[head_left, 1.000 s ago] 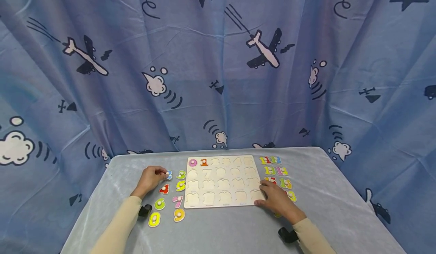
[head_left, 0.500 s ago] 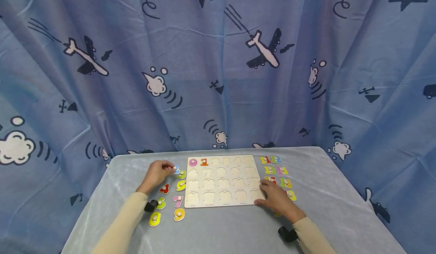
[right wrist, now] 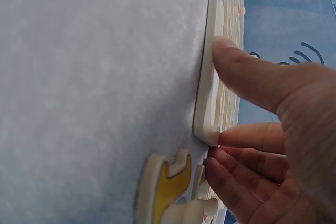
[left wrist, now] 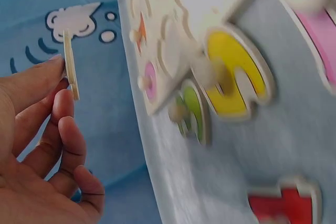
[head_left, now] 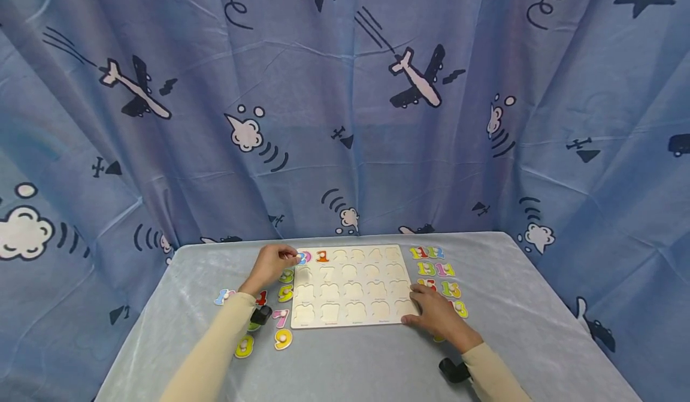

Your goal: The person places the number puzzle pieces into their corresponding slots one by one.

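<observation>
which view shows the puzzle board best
The head view: it shows the puzzle board almost whole, slots facing the camera, with the right hand over one corner. The left wrist view shows only a cropped part; the right wrist view sees it nearly edge-on.

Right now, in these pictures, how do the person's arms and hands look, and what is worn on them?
The left sleeve and right sleeve are plain, pale beige and long, ending near the wrists. A small black device sits at each wrist. The left hand and right hand wear no gloves.
</observation>
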Tool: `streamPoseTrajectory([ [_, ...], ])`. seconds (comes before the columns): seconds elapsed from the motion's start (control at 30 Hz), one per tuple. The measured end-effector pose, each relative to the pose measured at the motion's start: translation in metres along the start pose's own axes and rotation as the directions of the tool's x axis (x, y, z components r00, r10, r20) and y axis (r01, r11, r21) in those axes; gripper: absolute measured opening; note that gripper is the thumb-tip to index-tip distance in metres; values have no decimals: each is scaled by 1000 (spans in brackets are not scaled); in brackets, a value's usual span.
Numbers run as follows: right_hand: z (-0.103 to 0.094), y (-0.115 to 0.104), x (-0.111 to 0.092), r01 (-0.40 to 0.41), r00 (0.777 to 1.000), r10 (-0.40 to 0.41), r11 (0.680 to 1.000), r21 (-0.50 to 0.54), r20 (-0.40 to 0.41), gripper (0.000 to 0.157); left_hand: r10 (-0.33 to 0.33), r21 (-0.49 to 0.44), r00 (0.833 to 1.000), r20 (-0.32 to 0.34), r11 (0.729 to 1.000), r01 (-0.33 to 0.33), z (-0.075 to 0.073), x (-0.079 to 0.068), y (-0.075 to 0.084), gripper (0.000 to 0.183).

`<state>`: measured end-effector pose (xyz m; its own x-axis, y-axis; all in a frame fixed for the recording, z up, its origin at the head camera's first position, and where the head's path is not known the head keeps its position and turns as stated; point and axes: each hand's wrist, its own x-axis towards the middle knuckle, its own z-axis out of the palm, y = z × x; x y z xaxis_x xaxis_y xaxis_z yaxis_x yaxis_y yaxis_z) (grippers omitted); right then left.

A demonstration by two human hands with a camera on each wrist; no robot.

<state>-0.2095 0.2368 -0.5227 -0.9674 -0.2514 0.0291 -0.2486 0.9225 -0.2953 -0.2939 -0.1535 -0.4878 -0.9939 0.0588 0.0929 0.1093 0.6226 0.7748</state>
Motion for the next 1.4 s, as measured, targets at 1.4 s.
streamPoseTrajectory([
  [1.4,0,-1,2,-36,999,36,999,33,25,70,15,99,1000,16,995,-17,95,57,27,8],
])
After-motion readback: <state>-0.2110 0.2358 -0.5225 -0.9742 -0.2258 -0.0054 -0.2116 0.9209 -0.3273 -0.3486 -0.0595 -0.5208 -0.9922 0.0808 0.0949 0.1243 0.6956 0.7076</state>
